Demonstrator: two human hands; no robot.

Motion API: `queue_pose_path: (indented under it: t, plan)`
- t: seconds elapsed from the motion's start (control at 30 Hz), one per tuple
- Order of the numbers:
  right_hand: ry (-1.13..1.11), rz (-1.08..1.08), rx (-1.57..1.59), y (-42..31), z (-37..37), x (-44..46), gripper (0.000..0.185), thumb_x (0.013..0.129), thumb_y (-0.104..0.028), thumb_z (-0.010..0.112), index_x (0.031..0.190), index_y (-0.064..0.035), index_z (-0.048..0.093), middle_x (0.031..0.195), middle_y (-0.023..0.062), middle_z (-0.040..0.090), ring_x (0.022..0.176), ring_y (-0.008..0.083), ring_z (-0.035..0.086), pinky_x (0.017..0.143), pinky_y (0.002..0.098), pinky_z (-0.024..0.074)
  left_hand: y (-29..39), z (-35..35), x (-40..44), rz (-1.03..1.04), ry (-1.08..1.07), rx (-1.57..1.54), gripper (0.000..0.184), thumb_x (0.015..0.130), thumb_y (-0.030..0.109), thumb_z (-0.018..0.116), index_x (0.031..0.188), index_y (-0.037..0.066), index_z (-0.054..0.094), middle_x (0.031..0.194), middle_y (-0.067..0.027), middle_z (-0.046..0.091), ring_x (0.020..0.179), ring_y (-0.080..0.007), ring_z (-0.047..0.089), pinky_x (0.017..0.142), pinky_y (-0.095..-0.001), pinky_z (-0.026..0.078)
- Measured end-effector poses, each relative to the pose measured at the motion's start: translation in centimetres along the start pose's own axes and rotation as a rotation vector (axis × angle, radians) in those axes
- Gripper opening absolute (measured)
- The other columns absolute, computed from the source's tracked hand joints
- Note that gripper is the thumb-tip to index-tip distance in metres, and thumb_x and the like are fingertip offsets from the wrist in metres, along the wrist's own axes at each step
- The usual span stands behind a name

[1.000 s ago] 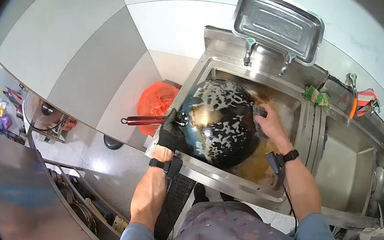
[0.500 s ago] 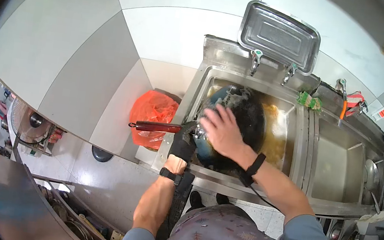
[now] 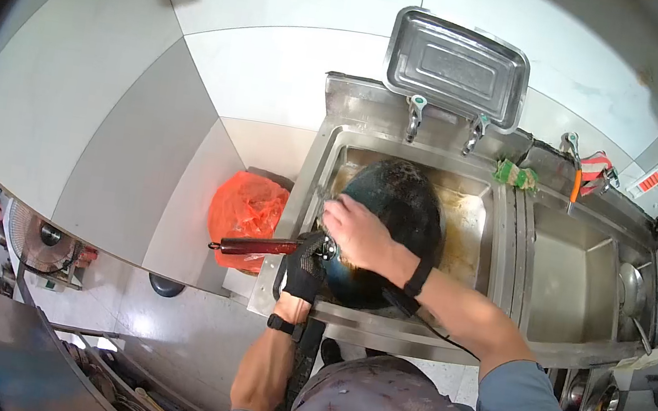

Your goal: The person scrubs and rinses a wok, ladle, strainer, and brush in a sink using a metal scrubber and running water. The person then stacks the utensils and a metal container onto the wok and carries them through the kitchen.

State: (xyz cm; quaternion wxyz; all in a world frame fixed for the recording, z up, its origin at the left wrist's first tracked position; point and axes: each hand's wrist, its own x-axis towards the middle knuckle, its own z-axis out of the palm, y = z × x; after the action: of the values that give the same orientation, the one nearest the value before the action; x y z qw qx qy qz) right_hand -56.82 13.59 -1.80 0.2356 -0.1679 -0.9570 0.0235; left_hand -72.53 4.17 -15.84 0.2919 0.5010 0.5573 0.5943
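A dark, blackened wok point(image 3: 404, 208) with a reddish-brown handle point(image 3: 256, 245) lies in the left sink basin point(image 3: 457, 299). The handle sticks out over the basin's left rim. My left hand point(image 3: 305, 269), in a black glove, is closed around the handle where it meets the wok. Over the wok's left part is my bare right hand point(image 3: 359, 233), its fingers curled together close to the left hand. What the right fingers hold, if anything, is hidden from me. Brownish water or residue shows in the basin beside the wok.
Two taps point(image 3: 414, 118) and a steel tray point(image 3: 458, 64) stand behind the basin. A green scouring pad point(image 3: 516, 175) sits on the divider beside a second basin point(image 3: 566, 281). Left of the sink is a red plastic bag point(image 3: 248, 211); a fan point(image 3: 47, 235) stands further left.
My right hand has gone from spread fingers to curled ones and shifted slightly left over the wok. Pale suds on the wok's upper part have mostly gone. My view has shifted a little.
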Motion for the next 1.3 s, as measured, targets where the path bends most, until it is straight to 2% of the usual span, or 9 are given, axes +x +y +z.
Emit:
queue_pose_path:
  t: [0.17,0.33,0.4,0.43,0.5,0.63,0.7,1.0,1.3]
  plan:
    - [-0.004,0.518,0.195,14.0,-2.3,-1.3,0.031,0.088,-0.022,0.063,0.107,0.0023,0.066,0.115,0.0218,0.062,0.11,0.0405,0.059,0.096,0.0469,0.0491,3.0,0.9,-0.2,-0.378,0.077,-0.861,0.003,0.09,0.005,0.062,0.087,0.006,0.063,0.085,-0.0015,0.061,0.078,-0.0126,0.057,0.075,-0.0256,0.046]
    - [-0.074,0.876,0.432,18.2,-3.4,-4.8,0.046,0.088,-0.029,0.066,0.122,0.0017,0.066,0.13,0.0235,0.061,0.121,0.0402,0.058,0.101,0.0458,0.0479,4.4,0.7,-1.0,-0.34,0.202,-0.566,0.008,0.089,0.003,0.063,0.096,0.003,0.066,0.094,-0.0038,0.065,0.087,-0.0157,0.062,0.085,-0.0276,0.05]
    - [-0.016,0.62,0.26,14.5,-3.1,-2.9,0.037,0.084,-0.018,0.066,0.115,0.0032,0.065,0.125,0.0211,0.062,0.119,0.0388,0.058,0.103,0.0441,0.047,2.7,0.3,-1.0,0.168,0.046,0.168,0.01,0.09,0.003,0.061,0.099,0.001,0.065,0.099,-0.0055,0.066,0.091,-0.0161,0.063,0.087,-0.0282,0.051]
    - [0.051,0.441,0.211,12.5,-2.0,-2.5,0.034,0.083,-0.016,0.067,0.113,0.0017,0.065,0.124,0.0202,0.061,0.118,0.0379,0.058,0.102,0.0441,0.0482,2.4,0.3,-1.0,0.169,0.027,0.167,0.01,0.09,0.003,0.061,0.099,0.001,0.065,0.099,-0.0055,0.066,0.091,-0.0161,0.063,0.087,-0.0282,0.051]
    - [-0.05,0.203,0.187,7.4,-1.4,-0.6,0.034,0.081,-0.015,0.07,0.111,0.0002,0.064,0.124,0.018,0.061,0.118,0.0362,0.058,0.102,0.0437,0.0488,2.1,0.7,-0.6,-0.333,0.118,-0.785,0.013,0.092,0.001,0.058,0.102,0.001,0.065,0.099,-0.0057,0.064,0.093,-0.0165,0.062,0.087,-0.0298,0.051]
    - [0.149,0.002,0.166,3.2,0.4,0.0,0.012,0.088,-0.01,0.059,0.093,0.001,0.061,0.104,0.0184,0.062,0.096,0.0368,0.064,0.085,0.0448,0.0539,1.6,1.2,-0.8,-0.063,0.078,-0.231,0.012,0.092,0.005,0.061,0.1,0.002,0.068,0.098,-0.0065,0.067,0.09,-0.0163,0.064,0.083,-0.0294,0.052]
    - [0.202,0.057,0.177,7.9,0.4,-1.0,0.02,0.088,-0.016,0.061,0.096,0.0025,0.061,0.107,0.0177,0.062,0.1,0.0383,0.062,0.087,0.047,0.0526,0.4,1.4,-0.7,-0.214,0.117,-0.538,0.009,0.089,0.004,0.063,0.097,0.004,0.067,0.092,-0.0048,0.066,0.085,-0.0162,0.064,0.08,-0.0293,0.053]
    - [0.172,1.213,0.302,22.4,2.3,-15.1,0.044,0.09,-0.028,0.065,0.123,0.001,0.065,0.131,0.0288,0.058,0.123,0.0421,0.056,0.107,0.0461,0.0443,3.1,2.2,-1.2,-0.42,0.155,-0.814,0.006,0.091,0.01,0.065,0.092,0.005,0.069,0.085,-0.0028,0.067,0.078,-0.0152,0.063,0.076,-0.0278,0.051]
    - [0.283,0.374,0.141,3.4,-0.9,-7.1,0.036,0.084,-0.009,0.068,0.118,0.0028,0.062,0.13,0.0192,0.058,0.123,0.0368,0.056,0.102,0.0436,0.0488,1.4,2.5,-0.3,-0.474,0.267,-0.837,0.009,0.096,0.012,0.063,0.098,0.007,0.07,0.089,-0.0016,0.067,0.084,-0.0152,0.062,0.082,-0.0291,0.052]
